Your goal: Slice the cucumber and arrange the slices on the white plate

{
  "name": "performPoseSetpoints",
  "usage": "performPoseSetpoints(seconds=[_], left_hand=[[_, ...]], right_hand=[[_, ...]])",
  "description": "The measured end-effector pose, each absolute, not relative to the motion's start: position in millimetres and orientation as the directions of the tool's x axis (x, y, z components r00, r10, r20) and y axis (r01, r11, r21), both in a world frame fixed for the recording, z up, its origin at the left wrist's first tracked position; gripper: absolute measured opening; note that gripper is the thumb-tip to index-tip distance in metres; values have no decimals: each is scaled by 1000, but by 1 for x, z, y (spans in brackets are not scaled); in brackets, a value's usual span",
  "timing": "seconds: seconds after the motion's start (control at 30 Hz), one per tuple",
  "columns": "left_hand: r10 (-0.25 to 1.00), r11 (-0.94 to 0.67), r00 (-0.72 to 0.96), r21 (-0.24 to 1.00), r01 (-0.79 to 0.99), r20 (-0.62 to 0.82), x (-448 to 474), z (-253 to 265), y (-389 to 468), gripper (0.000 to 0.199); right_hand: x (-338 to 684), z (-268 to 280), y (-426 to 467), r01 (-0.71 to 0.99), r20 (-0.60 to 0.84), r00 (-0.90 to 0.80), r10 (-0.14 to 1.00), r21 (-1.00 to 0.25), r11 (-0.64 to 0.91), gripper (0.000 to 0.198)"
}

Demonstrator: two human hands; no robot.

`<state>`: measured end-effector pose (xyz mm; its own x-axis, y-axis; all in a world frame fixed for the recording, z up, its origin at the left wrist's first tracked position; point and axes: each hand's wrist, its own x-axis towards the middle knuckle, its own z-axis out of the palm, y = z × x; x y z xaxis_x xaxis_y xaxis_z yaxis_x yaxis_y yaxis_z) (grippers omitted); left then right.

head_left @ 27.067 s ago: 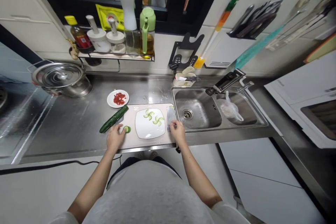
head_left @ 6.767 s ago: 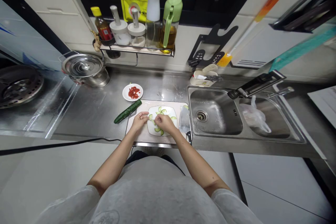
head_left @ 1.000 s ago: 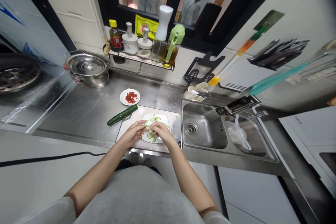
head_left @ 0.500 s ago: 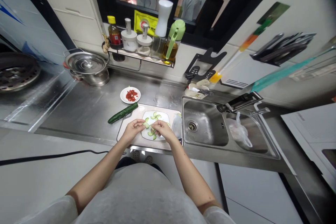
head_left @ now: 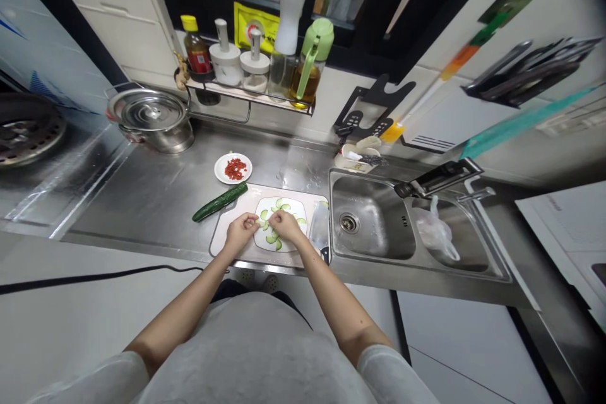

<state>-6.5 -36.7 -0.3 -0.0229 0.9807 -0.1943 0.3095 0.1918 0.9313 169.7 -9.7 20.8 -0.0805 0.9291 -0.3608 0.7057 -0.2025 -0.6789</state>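
two bare hands work close together over one plate. the left hand (head_left: 241,231) has its thumb and forefinger curled toward each other at the plate's left edge, the other fingers loosely bent; the right hand (head_left: 285,227) has its fingertips bunched and pointing down near the middle. whether either one pinches a piece is too small to make out. bringing both sets of fingertips in from opposite sides probably suits the light, slippery pieces, one hand able to steady what the other nudges.

under and around the fingers lie thin cucumber slices (head_left: 273,240), pale green crescents with darker skin along the curve, some fanned into pinwheels. the plate (head_left: 291,244) is glossy white, square with rounded corners and a fine dark rim, and it sits on a pale pinkish chopping board (head_left: 249,197), likely to keep it central and within easy reach.

a broad-bladed knife (head_left: 320,227) rests flat along the board's right side, perhaps to leave the hands free. past the upper left corner runs a long, bumpy, dark green cucumber (head_left: 220,202), slanting onto the brushed steel counter (head_left: 156,202). beyond it, a round white dish (head_left: 218,172) carries small red chopped bits.
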Motion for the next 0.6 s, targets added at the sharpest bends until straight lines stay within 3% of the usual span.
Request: performPoseSetpoints(seconds=[0.3, 0.6], left_hand=[[995, -3, 71, 711, 703, -65, -3, 7, -27, 18], [983, -147, 183, 509, 848, -20, 0, 6, -26, 17]], right_hand=[[162, 23, 2, 859, -398, -63, 915, -489, -154, 15], [157, 26, 4, 919, -441, -72, 895, -377, -112, 21]])
